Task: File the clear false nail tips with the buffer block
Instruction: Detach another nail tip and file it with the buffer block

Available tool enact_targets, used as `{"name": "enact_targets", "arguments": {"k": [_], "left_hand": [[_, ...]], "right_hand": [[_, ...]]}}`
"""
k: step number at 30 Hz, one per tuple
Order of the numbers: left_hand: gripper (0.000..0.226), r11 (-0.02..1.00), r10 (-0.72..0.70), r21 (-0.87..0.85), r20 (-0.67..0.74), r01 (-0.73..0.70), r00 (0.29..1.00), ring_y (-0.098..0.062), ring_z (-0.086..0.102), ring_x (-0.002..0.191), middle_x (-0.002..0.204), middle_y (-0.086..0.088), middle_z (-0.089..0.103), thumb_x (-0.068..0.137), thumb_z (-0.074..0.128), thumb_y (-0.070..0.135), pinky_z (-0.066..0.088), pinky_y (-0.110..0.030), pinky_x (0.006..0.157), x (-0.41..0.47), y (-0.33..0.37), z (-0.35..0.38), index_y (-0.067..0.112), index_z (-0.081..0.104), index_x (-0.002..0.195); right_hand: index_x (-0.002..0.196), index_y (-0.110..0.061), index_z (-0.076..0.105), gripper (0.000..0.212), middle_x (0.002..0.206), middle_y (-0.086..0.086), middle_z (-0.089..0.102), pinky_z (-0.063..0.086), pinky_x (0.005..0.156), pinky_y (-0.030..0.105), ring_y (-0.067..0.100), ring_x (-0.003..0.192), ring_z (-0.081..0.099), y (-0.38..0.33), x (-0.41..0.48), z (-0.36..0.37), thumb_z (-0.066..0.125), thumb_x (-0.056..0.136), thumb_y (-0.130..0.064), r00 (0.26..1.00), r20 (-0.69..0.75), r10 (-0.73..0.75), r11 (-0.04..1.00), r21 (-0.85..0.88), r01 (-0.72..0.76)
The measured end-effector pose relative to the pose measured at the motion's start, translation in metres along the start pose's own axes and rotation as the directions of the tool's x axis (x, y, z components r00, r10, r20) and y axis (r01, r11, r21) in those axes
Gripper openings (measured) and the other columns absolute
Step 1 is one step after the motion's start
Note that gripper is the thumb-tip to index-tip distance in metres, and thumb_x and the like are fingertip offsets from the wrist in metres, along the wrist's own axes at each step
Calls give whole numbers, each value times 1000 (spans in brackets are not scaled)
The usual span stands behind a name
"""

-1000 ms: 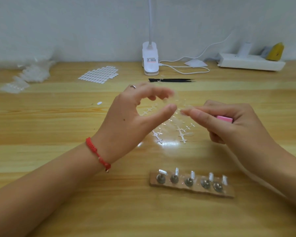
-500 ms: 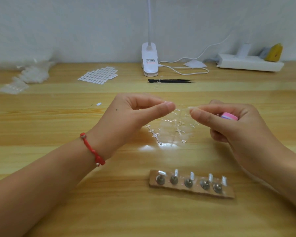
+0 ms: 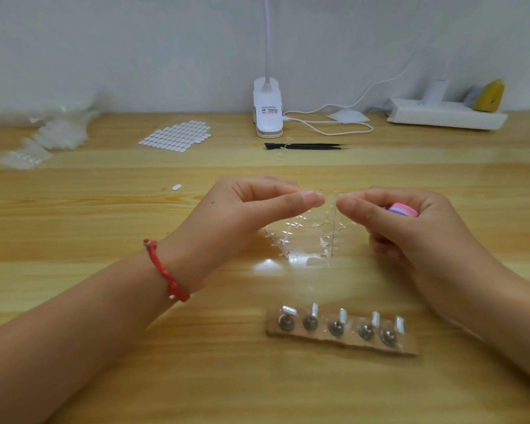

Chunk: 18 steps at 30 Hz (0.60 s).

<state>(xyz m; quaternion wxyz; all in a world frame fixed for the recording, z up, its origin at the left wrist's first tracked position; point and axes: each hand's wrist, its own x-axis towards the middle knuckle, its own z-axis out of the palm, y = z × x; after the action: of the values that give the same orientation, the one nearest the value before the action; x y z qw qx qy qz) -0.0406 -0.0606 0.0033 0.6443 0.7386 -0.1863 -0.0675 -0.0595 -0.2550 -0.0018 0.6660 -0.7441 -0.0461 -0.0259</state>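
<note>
Left hand (image 3: 242, 215): pinching the clear nail tip frame (image 3: 306, 237).
Right hand (image 3: 410, 237): pinching it too, buffer block (image 3: 402, 209) under curled fingers.

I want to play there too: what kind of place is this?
Probably a nail-craft desk: a sheet of clear false nail tips held up, a cardboard strip with five tips mounted, and a clip lamp.
</note>
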Motion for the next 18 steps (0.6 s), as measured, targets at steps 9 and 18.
{"name": "enact_targets", "arguments": {"k": [9,18], "left_hand": [[12,993,-89,-78,53,93,995,0,54,76,80,18,65,65,80,38,38,-23,70,2,-3,-1,29,77,72],[14,984,-129,-115,56,135,990,-3,53,74,79,17,68,63,80,41,44,-10,59,1,-3,0,29,76,69]], "right_hand": [[75,-25,79,17,80,11,20,26,43,15,12,60,22,1,2,-4,82,64,-39,949,295,107,983,111,-146],[74,-25,79,14,67,0,22,23,42,15,9,55,22,2,3,-5,84,64,-33,948,298,114,979,131,-159]]}}
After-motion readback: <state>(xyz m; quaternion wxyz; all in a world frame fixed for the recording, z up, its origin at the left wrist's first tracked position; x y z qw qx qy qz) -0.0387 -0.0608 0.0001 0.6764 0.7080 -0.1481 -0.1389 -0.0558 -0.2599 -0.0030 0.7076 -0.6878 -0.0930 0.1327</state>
